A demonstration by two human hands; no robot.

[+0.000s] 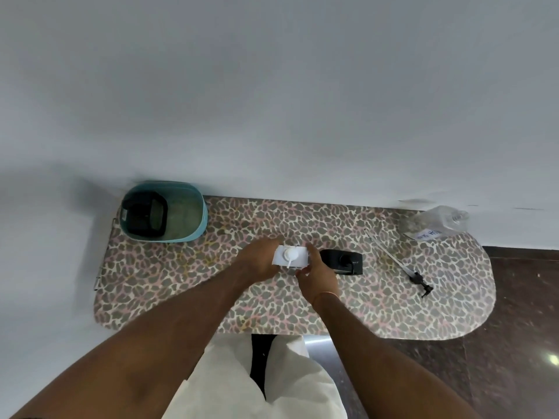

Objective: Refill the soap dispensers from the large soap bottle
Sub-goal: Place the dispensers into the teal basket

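Observation:
A white square soap dispenser with a white pump on top stands mid-table. My left hand grips its left side and my right hand holds its right front corner. Just right of it stands a black square dispenser with its top open. A black pump head with a long clear tube lies on the table to the right. The large clear soap bottle, with a white label, lies on its side at the back right corner.
The table has a leopard-print cover and sits against a white wall. A teal tub holding a black container stands at the back left. Dark floor lies to the right; white-clothed legs show below the table's front edge.

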